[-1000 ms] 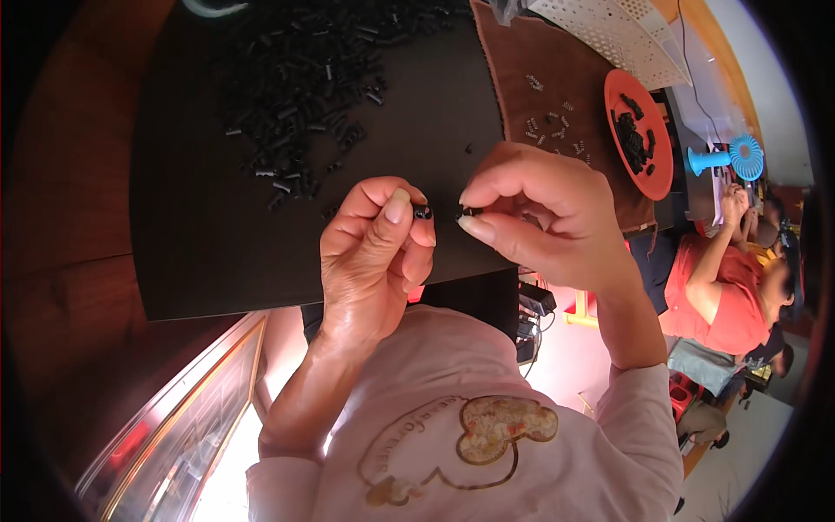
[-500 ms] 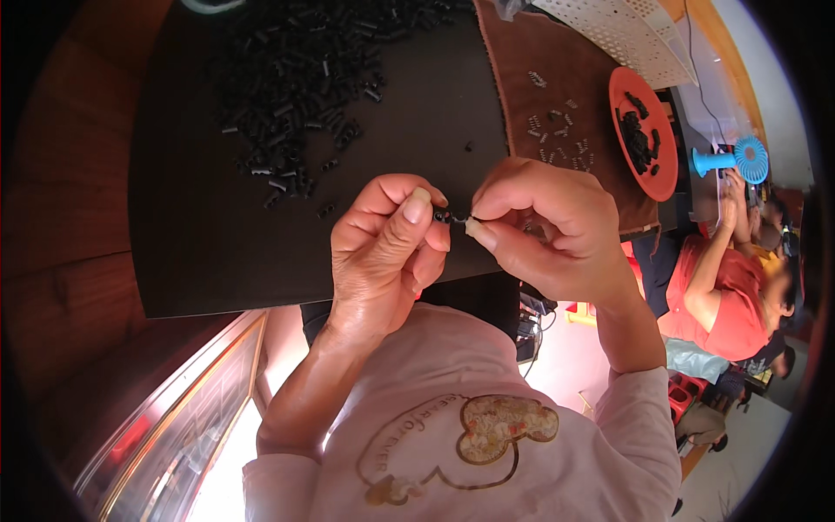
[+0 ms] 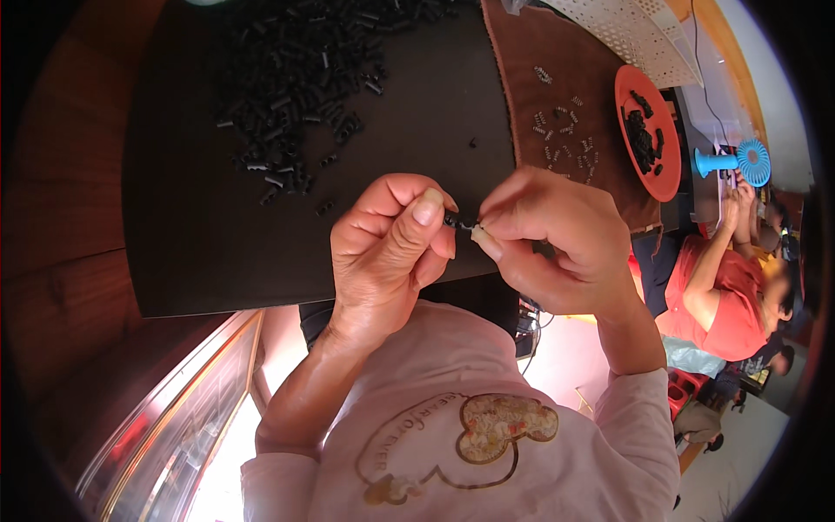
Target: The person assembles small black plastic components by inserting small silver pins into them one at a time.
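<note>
My left hand (image 3: 391,235) pinches a small black cylindrical plastic part (image 3: 452,219) between thumb and fingers, near the table's front edge. Against the part's right end, the thumb and forefinger of my right hand (image 3: 557,239) are closed in a pinch. What sits between those right fingertips is mostly hidden and too small to name. A big heap of similar black parts (image 3: 296,87) lies beyond my hands to the left. Small metal springs (image 3: 565,130) are scattered on a brown cloth (image 3: 531,52) beyond my right hand.
An orange-red plate (image 3: 668,174) with several black pieces stands at the cloth's right. Behind it are a white perforated basket (image 3: 617,30) and a blue fan (image 3: 752,163). The dark table (image 3: 191,226) ends close to my body. A person in red (image 3: 722,304) sits at right.
Both hands stay together in the same place, shifted very slightly right. The black part has turned a little between my fingers, and my right hand has tilted slightly.
</note>
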A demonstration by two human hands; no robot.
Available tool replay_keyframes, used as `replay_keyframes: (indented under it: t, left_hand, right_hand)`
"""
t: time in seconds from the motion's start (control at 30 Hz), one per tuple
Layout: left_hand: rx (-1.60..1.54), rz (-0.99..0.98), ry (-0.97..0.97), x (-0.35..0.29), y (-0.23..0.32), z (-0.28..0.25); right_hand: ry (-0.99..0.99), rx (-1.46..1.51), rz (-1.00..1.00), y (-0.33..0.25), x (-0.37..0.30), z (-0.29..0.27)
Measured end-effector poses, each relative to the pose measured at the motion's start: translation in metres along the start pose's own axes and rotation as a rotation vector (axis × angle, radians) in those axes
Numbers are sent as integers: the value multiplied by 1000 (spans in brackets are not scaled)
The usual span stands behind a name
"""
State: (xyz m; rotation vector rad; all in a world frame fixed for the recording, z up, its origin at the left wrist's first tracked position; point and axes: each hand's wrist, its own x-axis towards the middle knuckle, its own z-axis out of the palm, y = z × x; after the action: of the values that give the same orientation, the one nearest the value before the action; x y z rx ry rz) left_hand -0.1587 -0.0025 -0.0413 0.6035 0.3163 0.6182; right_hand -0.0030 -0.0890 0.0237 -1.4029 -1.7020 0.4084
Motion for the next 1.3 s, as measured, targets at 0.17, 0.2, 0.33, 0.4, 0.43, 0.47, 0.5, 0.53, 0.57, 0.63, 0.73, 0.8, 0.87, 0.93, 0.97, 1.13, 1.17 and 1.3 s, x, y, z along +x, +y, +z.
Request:
replay_keyframes:
  t: [0.17,0.2,0.33,0.4,0.43,0.47,0.5,0.53,0.57,0.63,0.73,0.8,0.87,0.93,0.97,1.13,1.17,1.3]
  left_hand:
    - [49,-1,8,-1,0,2]
    - [53,7,-2,-1,0,1]
    - [80,13,-4,-2,0,2]
    - [93,17,1,-3,0,4]
    - [107,22,6,-4,0,4]
    - [106,22,7,-4,0,6]
    - [127,31,18,-5,-1,6]
    - [147,40,28,-5,-1,7]
    - [146,39,28,-6,-1,6]
    - [150,39,24,-6,-2,5]
    - [196,43,20,-7,-2,6]
    - [230,84,24,-9,-4,8]
    - [263,123,27,-11,-6,9]
    - [277,161,22,-13,-6,8]
    - [277,160,23,-12,-7,7]
    - [259,188,46,-13,-11,10]
    - [258,188,46,-12,-11,10]
    - [253,239,-46,-7,-10,3]
  right_hand:
    - [11,8,8,-1,-2,2]
    - [14,16,2,-1,-3,2]
    - [19,-13,15,-4,-4,4]
    - [12,-65,19,-6,-5,4]
    - [11,-64,20,-7,-6,4]
    - [6,-76,29,-9,-6,4]
    - [1,-89,39,-10,-6,4]
    - [0,-90,41,-10,-6,4]
    - [1,-99,24,-10,-6,4]
    - [1,-104,8,-10,-5,5]
    - [-4,-92,12,-12,-4,5]
    - [26,5,25,-10,-6,5]
    - [31,13,37,-11,-7,6]
    - [36,23,47,-12,-8,7]
    - [29,42,84,-12,-9,6]
    - [33,69,100,-9,-9,9]
    - [41,61,73,-9,-9,10]
    - [34,2,13,-14,-7,11]
